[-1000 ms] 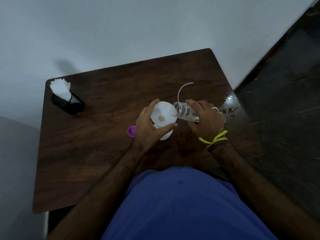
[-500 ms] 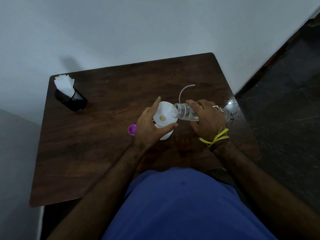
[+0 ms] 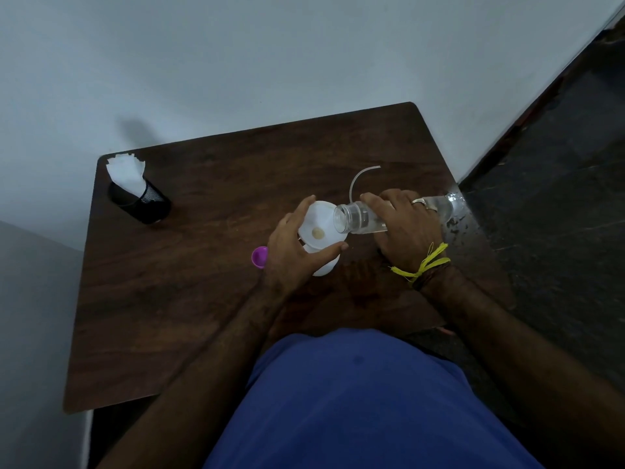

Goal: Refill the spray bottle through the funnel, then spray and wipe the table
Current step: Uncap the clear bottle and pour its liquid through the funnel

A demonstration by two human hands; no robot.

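Two hands are sharing this job right now. Left hand [image 3: 297,252] is cupping the white funnel [image 3: 319,228], fingers and thumb curled round its rim, keeping it seated in the white spray bottle [image 3: 326,267] that's standing on the table [image 3: 169,299] under it. Right hand [image 3: 406,228] is wrapped round a clear water bottle [image 3: 360,218], tipped nearly flat with its open mouth hanging over the funnel's edge.

What I'd be worrying about: the mouth is sitting right at the rim, not over the middle, so a fast tilt is probably sending water down the outside and onto the wood. The funnel hole looks small too, so pouring quicker than it's draining means overflow. And if the left hand is loosening, the funnel could be tipping off. Can't tell how full the spray bottle is, since it's opaque.

Purple cap [image 3: 259,257] is lying just beside the left hand, the curved dip tube [image 3: 355,181] behind the bottles. Tissues in the black mesh holder [image 3: 142,201] are waiting at the far left corner for wiping.
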